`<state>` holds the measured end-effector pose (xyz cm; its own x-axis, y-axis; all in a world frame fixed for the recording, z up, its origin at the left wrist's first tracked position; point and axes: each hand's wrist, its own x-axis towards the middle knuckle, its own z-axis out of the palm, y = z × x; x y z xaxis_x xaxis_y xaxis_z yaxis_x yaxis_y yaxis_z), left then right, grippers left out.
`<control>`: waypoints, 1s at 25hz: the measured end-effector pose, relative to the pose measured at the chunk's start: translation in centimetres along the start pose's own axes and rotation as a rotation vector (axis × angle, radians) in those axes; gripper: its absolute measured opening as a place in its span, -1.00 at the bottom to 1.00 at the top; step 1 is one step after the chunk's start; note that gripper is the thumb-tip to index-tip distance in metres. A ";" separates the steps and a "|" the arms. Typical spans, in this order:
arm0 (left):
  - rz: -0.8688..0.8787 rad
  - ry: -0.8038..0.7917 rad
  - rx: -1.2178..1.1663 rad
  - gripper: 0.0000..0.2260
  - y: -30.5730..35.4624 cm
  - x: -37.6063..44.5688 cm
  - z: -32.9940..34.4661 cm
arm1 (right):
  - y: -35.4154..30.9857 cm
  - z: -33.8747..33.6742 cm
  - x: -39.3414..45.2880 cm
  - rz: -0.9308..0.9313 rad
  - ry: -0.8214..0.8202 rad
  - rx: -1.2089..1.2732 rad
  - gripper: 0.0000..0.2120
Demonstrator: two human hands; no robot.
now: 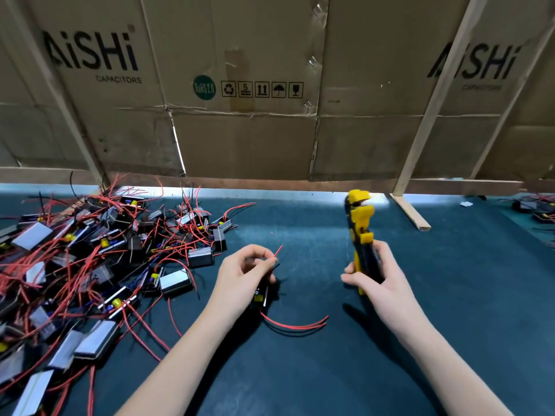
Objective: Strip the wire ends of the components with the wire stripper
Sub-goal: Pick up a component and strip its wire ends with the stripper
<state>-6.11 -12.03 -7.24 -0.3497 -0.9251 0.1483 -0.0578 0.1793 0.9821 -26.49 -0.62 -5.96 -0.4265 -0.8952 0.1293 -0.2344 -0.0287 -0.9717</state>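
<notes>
At the left of the frame you have a heaped pile of components [99, 265]: small black boxes with silvery faces and yellow parts, tangled in red and black wires, spreading from the left edge toward the middle of the dark counter [300, 370].

Just right of that pile, near the centre of the frame, your left hand [243, 276] holds one component [262, 292]. The fingers are curled, and thumb and forefinger pinch a red wire [277, 252] whose free end sticks up and to the right above the fingertips. A thin black wire juts out just below it. The component's body hangs under the hand, partly hidden by the palm. Two longer red leads [295, 325] trail from it across the counter, curving toward the right in the lower middle of the frame.

Further right, well apart from the left hand, your right hand [375, 277] grips the handles of the yellow and black wire stripper [360, 235], fingers wrapped round them. The tool stands nearly upright, head pointing up toward the back edge of the counter; the head is blurred.

Behind everything, across the upper frame, stands a wall of flattened cardboard boxes [240, 130] printed "AiSHi CAPACITORS", braced by pale wooden battens [432, 109]. At the far right edge, a few more components lie on the counter.
</notes>
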 end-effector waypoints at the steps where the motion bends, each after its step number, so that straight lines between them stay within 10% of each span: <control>1: 0.020 -0.010 -0.017 -0.86 0.1 -0.1 -0.1 | 0.1 0.1 0.0 -0.016 0.006 -0.063 -0.63; 10: 0.116 -0.178 -0.075 -0.89 1.0 -1.1 0.7 | 1.0 0.0 0.6 -0.329 0.321 -1.121 -0.58; 25: 0.079 -0.110 0.075 -0.86 -0.2 -0.7 1.0 | 1.5 0.6 0.9 -0.564 0.407 -1.147 -0.62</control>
<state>-6.80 -11.03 -7.62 -0.4557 -0.8656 0.2073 -0.0938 0.2784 0.9559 -26.72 -1.73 -7.45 -0.2101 -0.6836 0.6989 -0.9726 0.2187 -0.0785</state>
